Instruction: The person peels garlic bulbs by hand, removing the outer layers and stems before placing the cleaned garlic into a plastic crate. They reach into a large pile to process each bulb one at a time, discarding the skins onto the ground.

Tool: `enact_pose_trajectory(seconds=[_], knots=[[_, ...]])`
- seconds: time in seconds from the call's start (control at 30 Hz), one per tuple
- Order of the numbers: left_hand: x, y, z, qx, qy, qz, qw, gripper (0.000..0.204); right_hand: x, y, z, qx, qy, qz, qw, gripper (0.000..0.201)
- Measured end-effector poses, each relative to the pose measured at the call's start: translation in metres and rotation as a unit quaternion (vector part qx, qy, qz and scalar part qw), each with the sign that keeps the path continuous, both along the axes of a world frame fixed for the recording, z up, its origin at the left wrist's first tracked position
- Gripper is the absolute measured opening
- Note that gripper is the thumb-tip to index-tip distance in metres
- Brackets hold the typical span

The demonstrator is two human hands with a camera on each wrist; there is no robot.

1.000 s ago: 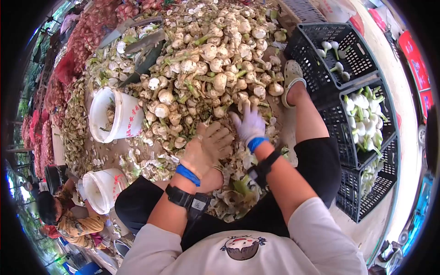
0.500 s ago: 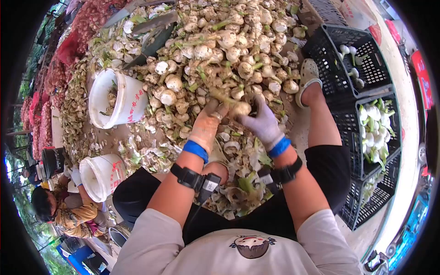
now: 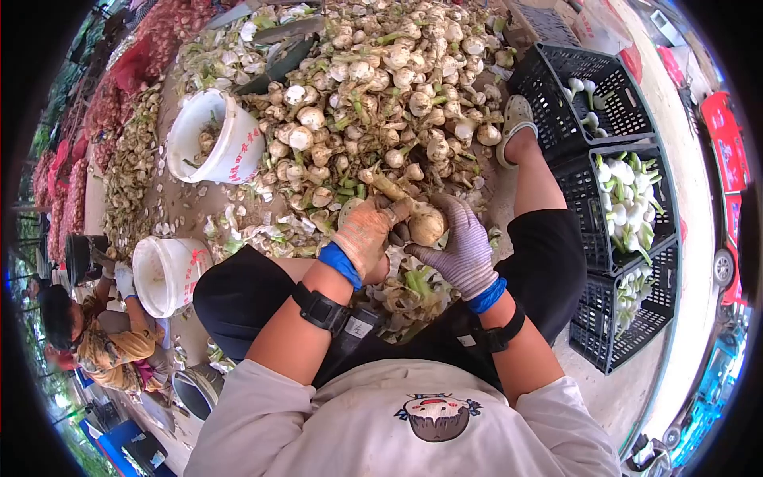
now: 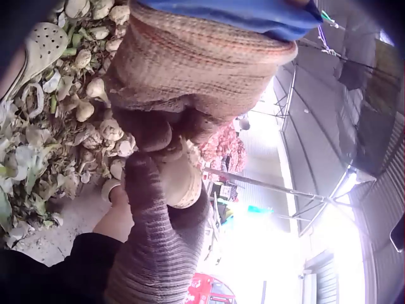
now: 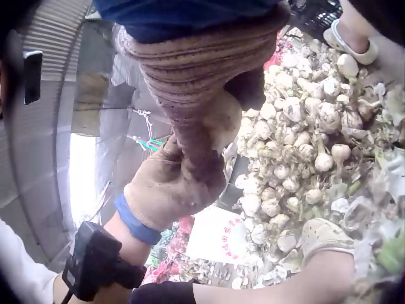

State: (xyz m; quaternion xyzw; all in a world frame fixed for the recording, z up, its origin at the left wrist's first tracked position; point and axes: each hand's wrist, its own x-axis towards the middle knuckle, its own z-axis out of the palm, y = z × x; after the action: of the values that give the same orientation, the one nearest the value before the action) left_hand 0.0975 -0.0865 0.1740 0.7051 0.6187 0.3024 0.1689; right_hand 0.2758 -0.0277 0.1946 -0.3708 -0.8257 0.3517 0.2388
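A garlic bulb (image 3: 427,226) with its thick stem pointing to the upper left is between my two gloved hands in the head view. My right hand (image 3: 465,248) grips the bulb from the right, its thumb (image 4: 145,183) across the near side in the left wrist view. My left hand (image 3: 364,237) has its fingers curled at the stem end, pinching there. The same bulb (image 5: 223,123) is partly covered by the right glove in the right wrist view. Just beyond my hands lies a big pile of garlic bulbs (image 3: 397,87) with stems on.
White buckets (image 3: 238,151) stand at the left, near another person (image 3: 119,342). Black crates (image 3: 584,187) on the right hold cleaned garlic (image 3: 628,199). Peeled skins (image 3: 409,296) litter the floor between my legs. Red net sacks (image 3: 139,71) are at the far left.
A second ago both hands were spread over the pile's near edge. They picked up a bulb, and now hold it nearer my body, the right hand wrapped around it.
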Motion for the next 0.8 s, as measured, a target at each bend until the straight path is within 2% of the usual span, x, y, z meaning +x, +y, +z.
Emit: enact_pose_trajectory(seconds=[0.07, 0.13, 0.17, 0.2, 0.23, 0.27, 0.3, 0.33, 0.37, 0.4, 0.47, 0.5, 0.53, 0.57, 0.6, 0.63, 0.67, 0.7, 0.73, 0.77, 0.8], knots=[[0.001, -0.002, 0.002, 0.008, -0.067, -0.007, 0.998, 0.030, 0.004, -0.006, -0.001, 0.005, 0.011, -0.003, 1.000, 0.076], [0.007, -0.003, 0.006, 0.014, -0.137, -0.019, 0.990, 0.023, 0.007, -0.012, 0.002, -0.016, 0.047, -0.050, 0.998, 0.074], [0.010, -0.004, 0.008, 0.012, -0.137, -0.023, 0.990, 0.023, 0.010, -0.013, 0.008, -0.022, 0.054, -0.054, 0.997, 0.070], [0.014, -0.005, 0.017, -0.036, -0.113, -0.025, 0.993, 0.023, 0.014, -0.013, 0.005, -0.023, 0.053, -0.058, 0.997, 0.070], [0.017, -0.005, 0.022, -0.084, -0.087, -0.026, 0.992, 0.022, 0.018, -0.013, -0.001, -0.222, 0.162, -0.073, 0.959, 0.067], [0.022, -0.006, 0.023, -0.086, -0.088, -0.029, 0.992, 0.022, 0.022, -0.012, -0.005, -0.408, 0.263, -0.084, 0.870, 0.064], [0.030, -0.007, 0.023, -0.078, -0.096, 0.006, 0.992, 0.022, 0.025, -0.012, -0.006, -0.528, 0.344, -0.083, 0.772, 0.056], [0.035, -0.007, 0.023, -0.071, -0.104, 0.041, 0.991, 0.021, 0.027, -0.009, -0.011, -0.607, 0.379, -0.079, 0.694, 0.046], [0.037, -0.006, 0.022, -0.131, -0.091, 0.049, 0.986, 0.023, 0.040, 0.001, -0.023, -0.697, 0.381, -0.042, 0.606, 0.043], [0.041, -0.007, 0.023, -0.133, -0.091, 0.049, 0.986, 0.023, 0.049, 0.011, -0.026, -0.775, 0.377, -0.005, 0.507, 0.041], [0.051, -0.010, 0.027, -0.059, -0.265, -0.014, 0.962, 0.025, 0.049, 0.012, -0.041, -0.769, 0.390, 0.000, 0.506, 0.039], [0.055, -0.008, 0.035, 0.058, -0.209, -0.063, 0.974, 0.025, 0.038, 0.007, -0.050, -0.599, 0.350, -0.120, 0.710, 0.039], [0.053, -0.009, 0.031, 0.054, -0.211, -0.064, 0.974, 0.025, 0.022, 0.001, -0.042, -0.379, 0.277, -0.228, 0.853, 0.038], [0.047, -0.009, 0.026, 0.065, -0.193, -0.092, 0.975, 0.025, 0.019, -0.006, -0.027, -0.217, 0.270, -0.206, 0.915, 0.038], [0.040, -0.008, 0.021, 0.079, -0.174, -0.119, 0.974, 0.025, 0.019, -0.005, -0.017, -0.218, 0.269, -0.204, 0.915, 0.038], [0.034, -0.007, 0.017, 0.041, -0.080, -0.092, 0.992, 0.024, 0.019, -0.004, -0.011, -0.299, 0.312, -0.191, 0.881, 0.038], [0.031, -0.006, 0.004, 0.036, -0.081, -0.092, 0.992, 0.024, 0.021, -0.006, -0.010, -0.377, 0.352, -0.179, 0.838, 0.039], [0.030, 0.000, 0.001, 0.017, -0.125, -0.033, 0.992, 0.023, 0.023, -0.002, -0.018, -0.522, 0.383, -0.164, 0.744, 0.048], [0.027, 0.006, -0.001, 0.001, -0.167, 0.026, 0.986, 0.022, 0.023, 0.001, -0.024, -0.523, 0.383, -0.163, 0.744, 0.048], [0.024, 0.008, -0.002, -0.209, -0.520, 0.192, 0.806, 0.023, 0.025, 0.002, -0.029, -0.618, 0.407, -0.180, 0.648, 0.054], [0.022, 0.006, -0.010, -0.210, -0.521, 0.192, 0.805, 0.023, 0.025, 0.003, -0.024, -0.701, 0.423, -0.194, 0.540, 0.060]])
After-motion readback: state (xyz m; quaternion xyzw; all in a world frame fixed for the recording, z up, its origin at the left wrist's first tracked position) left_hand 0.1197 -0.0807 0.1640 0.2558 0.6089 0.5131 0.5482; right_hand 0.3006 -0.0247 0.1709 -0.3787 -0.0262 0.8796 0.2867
